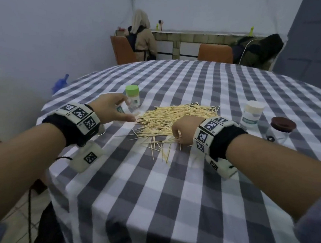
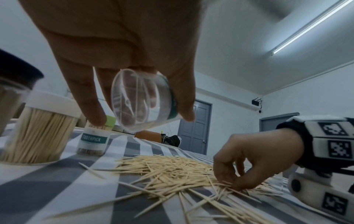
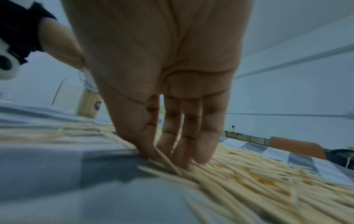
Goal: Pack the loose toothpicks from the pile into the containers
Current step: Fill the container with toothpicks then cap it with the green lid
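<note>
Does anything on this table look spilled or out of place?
Yes: loose toothpicks lie heaped on the checked tablecloth, with strays scattered toward the near edge. The left hand holds a clear container tilted and seemingly empty.

Grey-white checked tablecloth (image 1: 161, 197), pale toothpicks (image 1: 174, 114)

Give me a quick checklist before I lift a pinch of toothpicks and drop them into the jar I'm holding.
1. Clear jar held in left hand: ok.
2. Jar has room: ok, it looks empty.
3. Jar mouth turned towards the pile: cannot tell, its base faces the left wrist camera.
4. Right hand on the toothpick pile: ok, fingertips touch it.
5. Toothpicks pinched and lined up: cannot tell.
6. Green-lidded jar clear of the path: ok, behind the left hand.
</note>
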